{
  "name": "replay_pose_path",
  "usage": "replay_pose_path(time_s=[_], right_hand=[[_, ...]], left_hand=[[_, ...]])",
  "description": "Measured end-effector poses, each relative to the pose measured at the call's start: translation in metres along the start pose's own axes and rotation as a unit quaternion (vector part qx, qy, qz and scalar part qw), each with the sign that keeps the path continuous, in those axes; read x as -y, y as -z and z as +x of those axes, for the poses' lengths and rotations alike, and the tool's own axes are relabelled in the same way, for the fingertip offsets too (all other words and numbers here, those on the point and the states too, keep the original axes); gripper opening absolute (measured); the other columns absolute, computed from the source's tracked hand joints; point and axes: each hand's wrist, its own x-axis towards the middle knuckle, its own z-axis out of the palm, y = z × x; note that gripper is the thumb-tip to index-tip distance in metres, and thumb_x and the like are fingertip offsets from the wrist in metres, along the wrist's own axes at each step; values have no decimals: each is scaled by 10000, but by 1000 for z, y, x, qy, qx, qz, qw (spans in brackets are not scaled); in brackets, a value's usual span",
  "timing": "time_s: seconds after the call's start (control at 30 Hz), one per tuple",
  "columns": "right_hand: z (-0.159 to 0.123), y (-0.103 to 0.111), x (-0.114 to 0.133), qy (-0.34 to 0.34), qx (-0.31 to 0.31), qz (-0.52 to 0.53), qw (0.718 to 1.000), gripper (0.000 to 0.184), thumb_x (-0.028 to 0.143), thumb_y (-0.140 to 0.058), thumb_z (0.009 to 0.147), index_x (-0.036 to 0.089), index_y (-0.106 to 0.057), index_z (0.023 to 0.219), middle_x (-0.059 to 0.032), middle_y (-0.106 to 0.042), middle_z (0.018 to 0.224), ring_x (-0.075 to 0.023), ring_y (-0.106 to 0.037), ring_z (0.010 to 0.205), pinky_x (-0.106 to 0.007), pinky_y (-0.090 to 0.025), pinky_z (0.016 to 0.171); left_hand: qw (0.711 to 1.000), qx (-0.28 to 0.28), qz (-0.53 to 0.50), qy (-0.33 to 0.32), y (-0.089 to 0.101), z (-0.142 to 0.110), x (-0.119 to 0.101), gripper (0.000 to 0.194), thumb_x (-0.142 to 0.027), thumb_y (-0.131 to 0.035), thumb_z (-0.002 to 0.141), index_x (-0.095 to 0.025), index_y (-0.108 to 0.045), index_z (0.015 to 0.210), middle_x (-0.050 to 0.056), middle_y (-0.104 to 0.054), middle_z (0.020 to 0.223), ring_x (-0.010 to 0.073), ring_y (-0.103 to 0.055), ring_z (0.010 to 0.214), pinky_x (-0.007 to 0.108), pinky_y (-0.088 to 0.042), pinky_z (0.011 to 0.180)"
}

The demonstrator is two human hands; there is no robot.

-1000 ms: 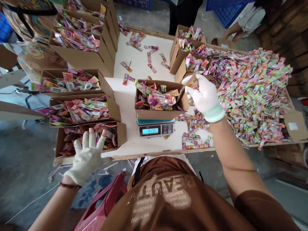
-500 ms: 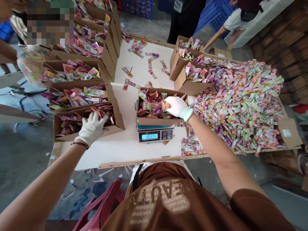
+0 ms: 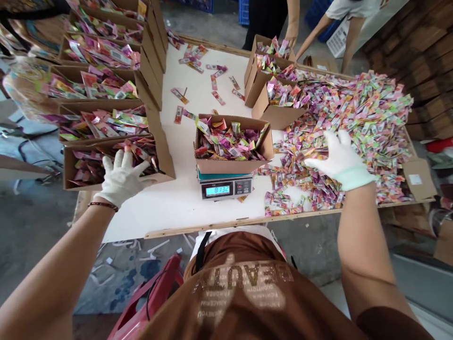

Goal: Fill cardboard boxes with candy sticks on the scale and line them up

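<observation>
My white-gloved left hand point(image 3: 122, 175) lies with spread fingers on the front edge of a cardboard box point(image 3: 164, 163) of small colourful candy packets point(image 3: 90, 165) at the left. Over the big heap of packets point(image 3: 375, 108) on the right, my gloved right hand point(image 3: 343, 160) has its thumb and fingers apart; packets show between them, and I cannot tell if any is touched. Between my hands, a packet-filled cardboard box point(image 3: 230, 166) sits on a digital scale point(image 3: 226, 189) with a lit display.
More filled boxes point(image 3: 150, 78) stand in a row along the left. Two or so open boxes point(image 3: 274, 115) stand at the table's back right, beside another person's hand point(image 3: 292, 33). Loose packets point(image 3: 218, 97) lie on the white tabletop point(image 3: 141, 217). A red plastic chair point(image 3: 155, 293) is below.
My right hand has left the box on the scale and moved right to the heap. The scale's reading has changed. My left hand stays at the left box; the view has shifted slightly.
</observation>
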Motion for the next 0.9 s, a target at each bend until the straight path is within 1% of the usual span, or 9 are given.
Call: replay_pose_path(time_s=[0.07,0.13,0.27,0.4,0.47,0.57,0.67,0.8,0.9], right_hand=[[4,-15,15,39,-4,32,999,873,408,-879,760,186,-498,1514,-256,-423,1557,-442,-495,1401,-622,-463,1131],[12,-35,53,125,5,105,986,725,443,-797,846,191,-539,1475,-204,-524,1458,-358,-580,1300,-525,-520,1085],[38,-77,143,187,126,71,972,770,610,-759,835,206,-567,1462,-179,-557,1385,-340,-645,1113,-479,-546,932],[67,-111,179,219,219,29,950,503,521,-635,964,182,-658,1335,-162,-652,1245,-295,-651,1068,-374,-485,892],[76,-122,177,253,223,20,941,328,408,-618,987,147,-716,1159,-144,-703,1133,-262,-652,1005,-332,-456,853],[83,-131,168,247,216,71,942,191,293,-623,968,134,-716,917,-88,-734,926,-204,-636,843,-292,-437,770],[83,-124,155,204,159,190,947,143,251,-634,929,133,-716,922,-67,-748,904,-197,-649,839,-298,-482,790],[73,-78,121,154,20,289,945,194,287,-642,914,158,-741,1020,-76,-774,984,-227,-697,898,-379,-545,883],[55,-26,73,116,-71,276,952,212,340,-645,925,192,-756,1028,-93,-772,1029,-264,-709,947,-450,-545,940]], left_hand=[[1000,-19,23,-2,11,-10,-17,573,-509,-634,941,-199,-603,1422,140,-262,1705,425,-187,1558,770,-40,1210],[999,-42,33,4,21,-20,-35,585,-520,-635,939,-228,-591,1444,130,-197,1729,421,-160,1576,744,-76,1229],[997,-76,18,11,27,-45,-66,546,-536,-616,946,-194,-633,1371,164,-172,1732,422,-182,1585,693,-170,1248],[996,-82,-20,4,15,-71,-83,439,-496,-628,941,-209,-657,1272,171,-263,1704,410,-259,1572,653,-283,1232],[995,-87,-49,2,7,-82,-86,419,-462,-631,939,-212,-649,1274,188,-287,1690,419,-307,1551,640,-348,1203],[991,-105,-81,-3,-4,-92,-87,413,-432,-627,943,-177,-647,1269,226,-303,1671,425,-366,1518,606,-425,1167],[988,-117,-95,-8,-8,-90,-88,396,-416,-626,948,-166,-653,1254,228,-321,1662,422,-392,1505,599,-451,1156],[987,-112,-112,-18,-5,-71,-95,371,-404,-636,939,-186,-664,1238,211,-366,1644,408,-410,1499,604,-448,1164],[986,-102,-130,-27,0,-50,-104,354,-405,-631,939,-195,-671,1222,203,-429,1602,383,-392,1519,590,-420,1196]])
